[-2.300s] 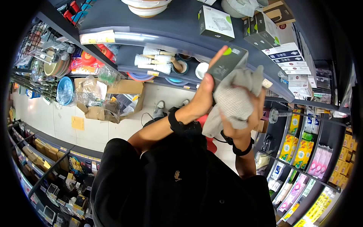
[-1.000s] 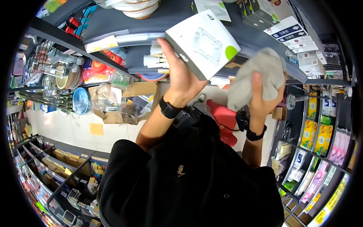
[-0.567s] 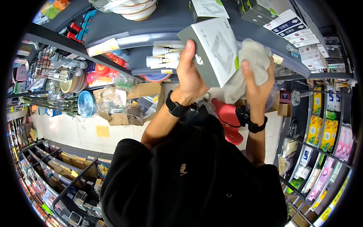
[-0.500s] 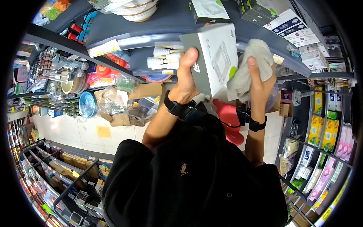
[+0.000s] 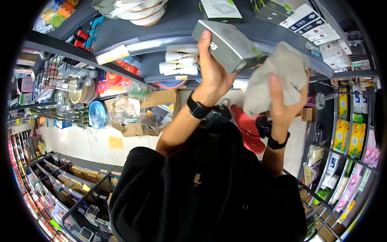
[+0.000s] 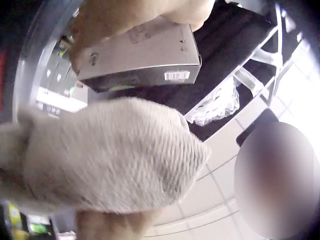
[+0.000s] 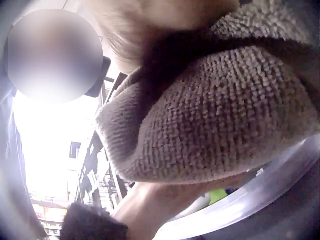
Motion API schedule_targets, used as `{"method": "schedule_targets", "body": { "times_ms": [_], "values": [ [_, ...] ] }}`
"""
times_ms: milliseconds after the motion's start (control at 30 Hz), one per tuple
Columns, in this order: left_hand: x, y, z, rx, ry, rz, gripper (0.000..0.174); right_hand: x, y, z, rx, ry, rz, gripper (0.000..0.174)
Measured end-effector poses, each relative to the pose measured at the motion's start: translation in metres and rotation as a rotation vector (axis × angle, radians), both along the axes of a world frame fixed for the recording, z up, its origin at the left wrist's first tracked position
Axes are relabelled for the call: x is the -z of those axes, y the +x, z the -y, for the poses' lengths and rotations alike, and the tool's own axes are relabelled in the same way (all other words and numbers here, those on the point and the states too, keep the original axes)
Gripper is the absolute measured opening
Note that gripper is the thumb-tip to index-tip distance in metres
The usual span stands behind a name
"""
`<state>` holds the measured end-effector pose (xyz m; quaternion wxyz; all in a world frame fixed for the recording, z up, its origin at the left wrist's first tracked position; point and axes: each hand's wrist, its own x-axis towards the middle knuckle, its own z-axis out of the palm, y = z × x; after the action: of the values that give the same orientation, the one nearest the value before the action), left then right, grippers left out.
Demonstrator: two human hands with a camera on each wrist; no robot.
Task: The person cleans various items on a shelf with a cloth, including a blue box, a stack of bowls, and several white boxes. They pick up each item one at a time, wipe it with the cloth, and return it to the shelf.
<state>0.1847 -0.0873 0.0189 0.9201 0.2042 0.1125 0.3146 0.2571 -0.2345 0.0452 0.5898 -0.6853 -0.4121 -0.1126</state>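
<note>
My left hand grips a grey cardboard box in front of the shelf edge, thumb along its near grey side. In the left wrist view, the box shows a pale face and a barcode on its dark side. A crumpled, ribbed grey cloth fills my right hand, its thumb pressed over the fabric. The cloth is just right of the box in the head view, and its looped weave shows close up in the right wrist view, covering much of that hand's fingers.
On the dark shelf stand stacked white bowls, another box and stacked boxes at right. White-bristled brushes lie on the shelf below. An open carton and a red stool are on the floor.
The left hand has turned the box, so its printed white face has swung away and its grey sides show. The cloth, against the box earlier, has moved off to the right.
</note>
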Motion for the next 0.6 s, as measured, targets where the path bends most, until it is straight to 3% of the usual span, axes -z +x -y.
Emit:
{"method": "schedule_targets", "body": {
  "times_ms": [33, 67, 100, 200, 267, 400, 467, 533, 600],
  "values": [
    [-0.007, 0.005, 0.009, -0.025, -0.097, 0.051, 0.077, 0.003, -0.006, -0.007, 0.049, -0.069, 0.081, 0.052],
    [-0.009, 0.006, 0.017, -0.097, 0.036, -0.109, 0.078, 0.006, -0.013, -0.014, 0.096, -0.137, 0.164, 0.055],
    [-0.002, 0.01, 0.018, -0.024, -0.003, -0.066, 0.081, 0.009, -0.019, -0.023, 0.176, -0.087, 0.283, 0.058],
    [0.014, 0.011, 0.019, 0.061, -0.045, -0.05, 0.085, 0.001, -0.03, -0.022, 0.083, -0.1, 0.394, 0.057],
    [0.019, 0.005, 0.021, 0.086, -0.056, -0.086, 0.086, 0.008, -0.028, -0.02, 0.086, -0.107, 0.376, 0.058],
    [0.009, 0.003, 0.021, -0.078, 0.048, -0.135, 0.085, 0.024, -0.004, -0.02, 0.128, -0.047, 0.362, 0.051],
    [0.019, 0.006, 0.01, -0.028, -0.12, 0.073, 0.083, 0.035, 0.009, -0.022, 0.259, -0.134, 0.204, 0.045],
    [0.027, 0.003, -0.001, 0.014, -0.076, 0.102, 0.08, 0.037, 0.02, -0.02, 0.25, -0.159, 0.143, 0.045],
    [0.027, 0.001, -0.007, -0.017, 0.088, -0.038, 0.082, 0.031, 0.02, -0.018, 0.341, -0.152, 0.147, 0.047]
  ]
}}
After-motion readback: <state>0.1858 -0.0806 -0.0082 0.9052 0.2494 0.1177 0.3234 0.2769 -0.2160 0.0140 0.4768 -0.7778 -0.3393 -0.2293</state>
